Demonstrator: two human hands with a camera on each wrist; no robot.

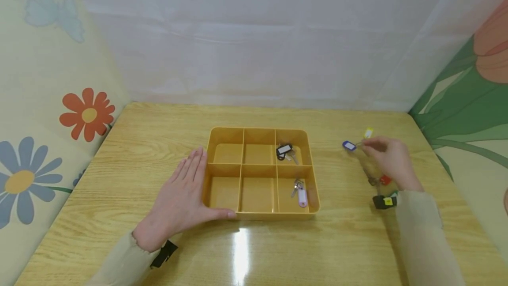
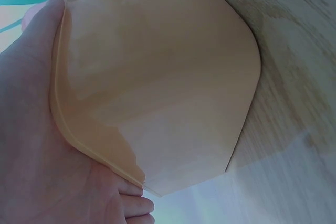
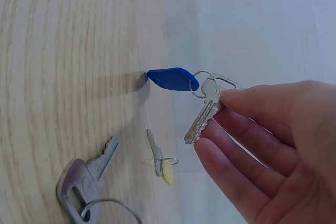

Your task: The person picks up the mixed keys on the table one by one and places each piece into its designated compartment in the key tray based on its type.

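My right hand pinches keys between thumb and fingers, to the right of the mustard-yellow divided tray. A blue key tag hangs from them on a thin ring, its far end close to the table in the right wrist view. Flat against the tray's left side lies my left hand, fingers straight and thumb along the front rim. Inside the tray, keys with a black tag lie in the back right compartment. Keys with a lilac tag occupy the front right one.
Behind the right hand lies a key with a yellow tag. Under the right forearm are more keys with a red tag, partly hidden. A large-headed key shows close up in the right wrist view. A white cloth hangs behind the table.
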